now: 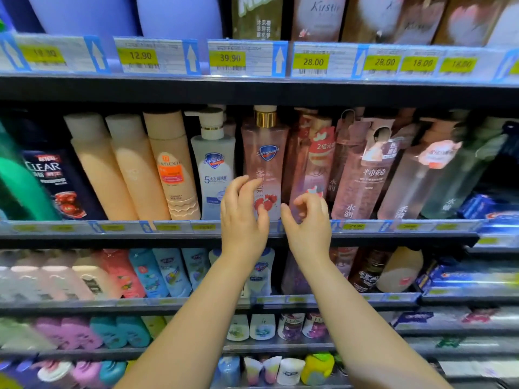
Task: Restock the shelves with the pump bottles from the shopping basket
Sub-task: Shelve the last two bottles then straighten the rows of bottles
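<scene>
Both bare hands are raised in front of the middle shelf, centre of the frame. The left hand has fingers loosely spread, empty, just before the pink Safeguard pump bottle, which stands upright on the shelf. The right hand is half-curled, holding nothing. A white Safeguard pump bottle crowds its left, pink bottles its right.

Both forearms are bare, no sleeves, with the left hand and right hand ungloved.
</scene>
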Available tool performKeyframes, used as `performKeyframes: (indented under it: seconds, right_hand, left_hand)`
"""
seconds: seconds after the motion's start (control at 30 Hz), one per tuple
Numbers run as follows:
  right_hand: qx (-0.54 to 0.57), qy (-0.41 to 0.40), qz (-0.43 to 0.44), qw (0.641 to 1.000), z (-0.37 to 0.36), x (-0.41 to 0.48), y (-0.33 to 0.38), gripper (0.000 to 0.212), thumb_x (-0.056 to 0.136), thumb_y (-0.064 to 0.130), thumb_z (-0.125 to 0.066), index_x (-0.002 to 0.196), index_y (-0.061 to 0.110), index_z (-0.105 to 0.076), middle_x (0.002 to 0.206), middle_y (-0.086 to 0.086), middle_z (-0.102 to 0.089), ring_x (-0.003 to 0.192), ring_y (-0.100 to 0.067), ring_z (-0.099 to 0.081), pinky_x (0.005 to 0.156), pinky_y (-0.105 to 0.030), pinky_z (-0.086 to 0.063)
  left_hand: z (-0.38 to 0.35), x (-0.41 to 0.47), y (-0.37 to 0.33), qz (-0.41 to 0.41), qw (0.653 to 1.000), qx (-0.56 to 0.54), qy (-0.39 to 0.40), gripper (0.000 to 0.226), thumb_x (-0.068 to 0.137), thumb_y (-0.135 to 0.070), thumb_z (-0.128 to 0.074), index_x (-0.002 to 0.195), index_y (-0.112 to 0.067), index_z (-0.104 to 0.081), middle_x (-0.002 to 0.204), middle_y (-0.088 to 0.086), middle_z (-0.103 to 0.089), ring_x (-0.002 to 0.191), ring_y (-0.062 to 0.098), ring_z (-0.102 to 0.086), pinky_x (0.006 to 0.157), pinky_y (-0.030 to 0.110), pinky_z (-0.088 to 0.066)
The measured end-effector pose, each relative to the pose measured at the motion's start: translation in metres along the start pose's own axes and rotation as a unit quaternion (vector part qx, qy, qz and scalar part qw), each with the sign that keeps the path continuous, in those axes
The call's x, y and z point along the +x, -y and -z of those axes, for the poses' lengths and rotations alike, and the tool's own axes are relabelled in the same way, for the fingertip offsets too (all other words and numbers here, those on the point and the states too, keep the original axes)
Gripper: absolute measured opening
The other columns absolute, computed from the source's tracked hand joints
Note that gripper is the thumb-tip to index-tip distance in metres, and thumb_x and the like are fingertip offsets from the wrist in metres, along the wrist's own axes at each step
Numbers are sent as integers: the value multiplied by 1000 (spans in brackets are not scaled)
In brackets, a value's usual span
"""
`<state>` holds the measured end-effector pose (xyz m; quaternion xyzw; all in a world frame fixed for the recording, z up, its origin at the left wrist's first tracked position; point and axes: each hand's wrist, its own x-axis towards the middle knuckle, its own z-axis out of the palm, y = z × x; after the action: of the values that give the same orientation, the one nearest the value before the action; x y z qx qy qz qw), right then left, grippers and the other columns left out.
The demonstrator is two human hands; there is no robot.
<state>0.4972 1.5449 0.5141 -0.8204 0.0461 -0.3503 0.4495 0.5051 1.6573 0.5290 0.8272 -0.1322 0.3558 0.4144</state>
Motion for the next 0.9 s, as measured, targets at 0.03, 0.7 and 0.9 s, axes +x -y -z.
performKeyframes:
  seconds: [0.03, 0.7, 0.9]
  right_hand:
    - [-3, -18, -2, 1000, 7, 0, -2, 17, 84, 21, -67, 89, 14, -53, 93, 4, -50, 86, -20, -52, 76, -41, -47]
    - [-111, -48, -32, 992, 83, 36, -67, 73, 83, 30, -69, 142, 10, -32, 139, -10, -39, 126, -19, -32, 101, -28, -29]
    - [-109, -26, -16, 994, 89, 45, -79, 83, 80, 34, -72, 145, 16, -24, 142, -7, -35, 129, -23, -34, 105, -39, -36]
  left_hand:
    - [-4, 1, -6, -5, 999, -26, 20, 45, 80, 1, -58, 124, -9, -53, 130, 11, -46, 122, 25, -43, 104, 40, -36]
    - [-104, 1, -69, 107, 994, -12, 28, 81, 83, -11, -63, 147, -11, -14, 148, 15, -16, 135, 31, -22, 110, 41, -21]
    - [-128, 3, -72, 156, 984, 88, -18, 95, 76, -25, -76, 146, -10, -14, 147, 18, -20, 134, 37, -24, 108, 49, -24]
